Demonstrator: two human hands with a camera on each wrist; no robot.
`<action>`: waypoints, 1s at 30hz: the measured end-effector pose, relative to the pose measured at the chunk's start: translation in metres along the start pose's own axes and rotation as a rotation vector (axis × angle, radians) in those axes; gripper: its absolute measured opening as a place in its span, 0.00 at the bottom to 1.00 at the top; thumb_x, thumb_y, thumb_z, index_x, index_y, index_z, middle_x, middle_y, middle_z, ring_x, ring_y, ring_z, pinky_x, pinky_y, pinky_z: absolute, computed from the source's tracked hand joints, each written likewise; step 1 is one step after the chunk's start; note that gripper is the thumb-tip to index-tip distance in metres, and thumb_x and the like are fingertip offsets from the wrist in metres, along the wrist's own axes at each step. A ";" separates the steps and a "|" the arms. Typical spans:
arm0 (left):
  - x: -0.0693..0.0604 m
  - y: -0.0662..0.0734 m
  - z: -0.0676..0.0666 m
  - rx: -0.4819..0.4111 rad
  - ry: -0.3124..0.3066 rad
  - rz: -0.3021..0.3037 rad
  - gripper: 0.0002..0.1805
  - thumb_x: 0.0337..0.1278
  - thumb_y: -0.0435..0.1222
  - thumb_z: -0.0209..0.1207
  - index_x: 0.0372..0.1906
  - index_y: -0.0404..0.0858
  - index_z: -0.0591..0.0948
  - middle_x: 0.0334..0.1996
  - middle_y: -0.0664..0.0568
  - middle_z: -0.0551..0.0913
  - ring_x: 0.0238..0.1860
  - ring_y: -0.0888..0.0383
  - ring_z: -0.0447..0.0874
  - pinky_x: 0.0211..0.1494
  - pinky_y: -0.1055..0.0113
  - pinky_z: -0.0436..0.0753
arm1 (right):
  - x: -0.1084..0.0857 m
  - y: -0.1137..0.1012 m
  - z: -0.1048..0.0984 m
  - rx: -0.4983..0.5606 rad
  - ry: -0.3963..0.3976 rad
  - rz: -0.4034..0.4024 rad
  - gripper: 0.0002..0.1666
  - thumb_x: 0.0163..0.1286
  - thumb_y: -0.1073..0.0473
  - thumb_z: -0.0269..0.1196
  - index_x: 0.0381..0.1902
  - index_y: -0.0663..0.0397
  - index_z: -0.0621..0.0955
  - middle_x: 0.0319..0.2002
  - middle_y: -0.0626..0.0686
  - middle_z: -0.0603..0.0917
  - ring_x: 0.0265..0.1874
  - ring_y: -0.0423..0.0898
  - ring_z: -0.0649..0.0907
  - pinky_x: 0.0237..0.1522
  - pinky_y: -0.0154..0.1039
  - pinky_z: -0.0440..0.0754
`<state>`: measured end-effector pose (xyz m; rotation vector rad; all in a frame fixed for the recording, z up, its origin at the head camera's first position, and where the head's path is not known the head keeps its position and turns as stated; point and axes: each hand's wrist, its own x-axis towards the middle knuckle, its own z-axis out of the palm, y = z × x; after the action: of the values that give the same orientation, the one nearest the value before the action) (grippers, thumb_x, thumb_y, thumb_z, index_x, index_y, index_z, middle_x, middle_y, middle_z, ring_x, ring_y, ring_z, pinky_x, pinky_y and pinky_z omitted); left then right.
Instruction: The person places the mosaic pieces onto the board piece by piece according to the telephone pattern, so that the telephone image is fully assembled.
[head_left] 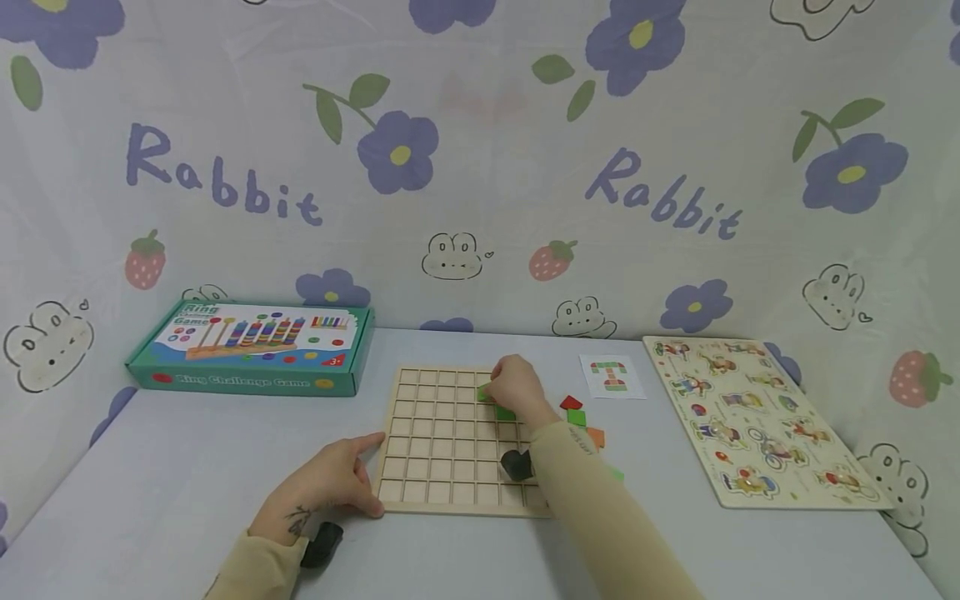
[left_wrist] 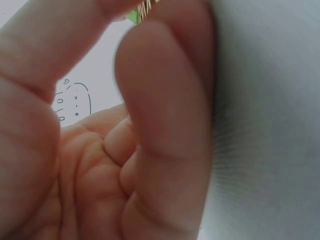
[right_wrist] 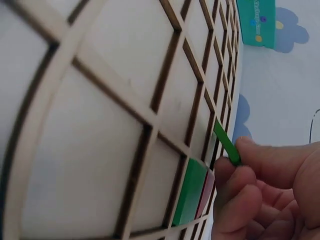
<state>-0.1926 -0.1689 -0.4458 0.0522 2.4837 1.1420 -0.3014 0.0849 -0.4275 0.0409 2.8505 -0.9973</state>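
Note:
A wooden grid board (head_left: 420,507) lies flat on the table. At its upper right, my right hand (head_left: 519,390) pinches a thin green tile (right_wrist: 227,144) between thumb and fingertips, one end of it at the grid slats. Beside it, a seated green tile (right_wrist: 190,192) and a reddish tile (right_wrist: 205,194) fill cells of the grid. My left hand (head_left: 330,479) rests at the board's left edge, index fingertip and thumb tip touching the frame. Fingers of that hand (left_wrist: 165,100) fill the left wrist view. My right forearm hides the board's lower right.
Right of the board lie loose tiles: a red one (head_left: 572,402), a green one (head_left: 576,417) and an orange one (head_left: 596,437). Behind them is a pattern card (head_left: 612,387). A picture puzzle board (head_left: 705,454) lies far right, a green game box (head_left: 247,381) at back left.

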 end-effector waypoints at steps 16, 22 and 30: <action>0.000 0.000 -0.001 -0.022 -0.014 0.008 0.56 0.20 0.29 0.76 0.68 0.39 0.63 0.16 0.50 0.76 0.17 0.61 0.68 0.21 0.69 0.67 | 0.000 -0.010 0.006 -0.205 0.040 0.048 0.10 0.54 0.56 0.66 0.22 0.56 0.79 0.24 0.51 0.80 0.21 0.44 0.74 0.20 0.39 0.71; -0.001 0.000 -0.001 -0.024 -0.015 0.018 0.56 0.20 0.29 0.76 0.68 0.39 0.63 0.16 0.50 0.76 0.17 0.61 0.68 0.21 0.69 0.67 | 0.001 -0.011 0.008 -0.245 0.044 0.067 0.09 0.56 0.57 0.64 0.24 0.57 0.79 0.23 0.51 0.78 0.21 0.45 0.73 0.19 0.39 0.71; -0.001 0.000 -0.001 -0.017 -0.010 0.011 0.56 0.20 0.29 0.76 0.68 0.39 0.63 0.16 0.50 0.76 0.17 0.61 0.67 0.21 0.69 0.67 | 0.001 -0.009 0.009 -0.265 0.052 0.047 0.07 0.57 0.58 0.61 0.30 0.57 0.81 0.29 0.53 0.82 0.24 0.45 0.77 0.21 0.41 0.74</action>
<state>-0.1918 -0.1695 -0.4448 0.0665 2.4680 1.1641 -0.3023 0.0719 -0.4290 0.1100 2.9876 -0.6120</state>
